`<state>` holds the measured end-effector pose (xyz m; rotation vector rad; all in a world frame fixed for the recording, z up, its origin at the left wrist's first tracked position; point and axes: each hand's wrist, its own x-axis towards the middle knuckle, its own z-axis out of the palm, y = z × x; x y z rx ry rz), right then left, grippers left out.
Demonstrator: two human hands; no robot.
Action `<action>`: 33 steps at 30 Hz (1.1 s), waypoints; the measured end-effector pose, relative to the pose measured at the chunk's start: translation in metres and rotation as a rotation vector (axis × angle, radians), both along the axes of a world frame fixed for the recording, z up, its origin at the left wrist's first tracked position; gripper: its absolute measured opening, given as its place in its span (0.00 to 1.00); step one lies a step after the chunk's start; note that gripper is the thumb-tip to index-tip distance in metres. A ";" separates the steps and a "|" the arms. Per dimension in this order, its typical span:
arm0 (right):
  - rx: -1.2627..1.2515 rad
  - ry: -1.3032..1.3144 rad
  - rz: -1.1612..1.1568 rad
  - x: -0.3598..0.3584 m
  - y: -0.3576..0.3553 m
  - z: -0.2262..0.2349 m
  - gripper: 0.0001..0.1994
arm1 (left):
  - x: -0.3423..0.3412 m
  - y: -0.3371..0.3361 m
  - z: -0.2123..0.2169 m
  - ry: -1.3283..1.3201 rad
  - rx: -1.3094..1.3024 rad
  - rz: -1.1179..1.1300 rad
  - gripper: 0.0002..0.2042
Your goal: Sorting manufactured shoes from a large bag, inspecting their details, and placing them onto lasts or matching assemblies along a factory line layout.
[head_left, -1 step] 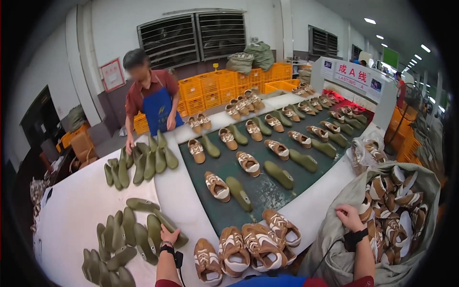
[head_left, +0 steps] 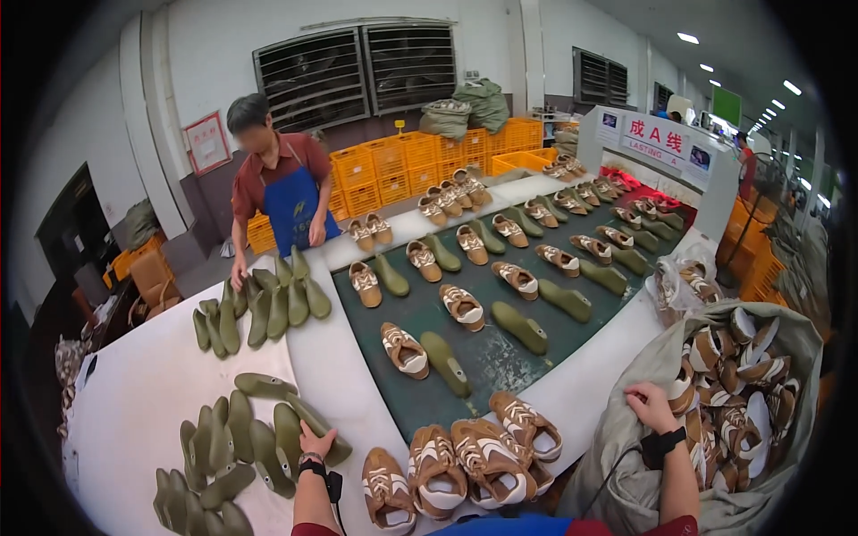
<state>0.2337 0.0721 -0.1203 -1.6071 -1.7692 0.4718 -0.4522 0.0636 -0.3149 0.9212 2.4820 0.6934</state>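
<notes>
My left hand is closed round a green shoe last at the right of a group of lasts on the white table. Its fingertips are partly hidden. Just right of that hand, several brown-and-white sneakers stand by the table's near edge. On the right, my right hand is closed at the rim of a large grey-green sack, its fingers curled onto the cloth. Brown sneakers fill the sack in a loose heap.
Rows of sneakers and green lasts stand on a dark green belt ahead. Across the table a co-worker in a blue apron touches upright lasts. Orange crates line the wall. A plastic bag of shoes lies beyond the sack.
My view has shifted very slightly. The co-worker's head has moved a little; both my hands stay where they were.
</notes>
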 end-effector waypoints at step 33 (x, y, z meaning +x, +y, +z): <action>0.109 -0.010 0.018 -0.011 0.007 -0.008 0.08 | 0.014 0.065 0.002 0.268 -0.123 -0.532 0.35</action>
